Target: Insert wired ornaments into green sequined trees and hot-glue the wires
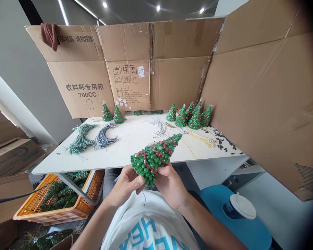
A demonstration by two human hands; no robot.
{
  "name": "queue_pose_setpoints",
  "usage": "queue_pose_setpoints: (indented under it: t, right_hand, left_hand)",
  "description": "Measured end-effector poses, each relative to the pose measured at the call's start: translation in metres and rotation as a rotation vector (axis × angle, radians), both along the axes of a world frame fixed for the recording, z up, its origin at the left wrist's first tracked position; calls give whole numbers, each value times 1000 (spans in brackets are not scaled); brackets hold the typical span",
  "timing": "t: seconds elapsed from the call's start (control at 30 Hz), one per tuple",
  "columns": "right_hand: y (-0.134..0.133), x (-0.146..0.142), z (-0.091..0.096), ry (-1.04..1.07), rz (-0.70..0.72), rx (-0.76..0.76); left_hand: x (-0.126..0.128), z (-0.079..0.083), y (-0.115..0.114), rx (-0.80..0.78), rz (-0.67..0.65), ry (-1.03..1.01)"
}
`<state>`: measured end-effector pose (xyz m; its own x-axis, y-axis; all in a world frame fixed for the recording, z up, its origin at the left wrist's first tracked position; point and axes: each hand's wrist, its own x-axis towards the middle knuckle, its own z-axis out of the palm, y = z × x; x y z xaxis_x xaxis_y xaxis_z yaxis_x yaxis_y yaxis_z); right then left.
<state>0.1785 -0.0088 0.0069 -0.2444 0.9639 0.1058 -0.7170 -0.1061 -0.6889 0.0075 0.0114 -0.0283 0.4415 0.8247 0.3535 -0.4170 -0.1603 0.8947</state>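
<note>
Plainly held: a green beaded Christmas tree [152, 160] with red garland, tilted, tip toward the right, above the lap.
Left hand [127, 184]: clamped on its base.
Right hand [170, 185]: clamped on its opposite side.
Beyond: a white table [130, 140] bearing smaller beaded trees [195, 118] and wire bundles [101, 139].

Miniature Christmas tree [153, 160] coloured green, spiralled by red garland. White counter [135, 152] spread with green-and-white wire bundle [81, 140], blue-and-white wire bundle [103, 139], yellow wires [200, 140]. Orange crate [78, 194] patterned with lattice holes. White T-shirt [146, 225] printed with bright blue lettering. Brown cardboard [127, 45] marked with black print. Dark blue cup [236, 208] topped by white lid [242, 205].
</note>
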Motion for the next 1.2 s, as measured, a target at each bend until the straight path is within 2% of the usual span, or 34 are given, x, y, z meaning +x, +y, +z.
queue_pose_setpoints:
  t: [0.37, 0.7, 1.03, 1.2]
  right_hand:
    - [0, 0, 5, -8, -21, -6]
    - [1, 0, 3, 3, -27, -17]
    - [0, 0, 8, -13, 18, 7]
    - [-1, 0, 6, 1, 33, 27]
  left_hand:
    - [0, -4, 2, -13, 32, 6]
    - [1, 0, 1, -18, 64, 25]
    - [-1, 2, 0, -11, 59, 50]
    - [-2, -2, 0, -5, 45, 41]
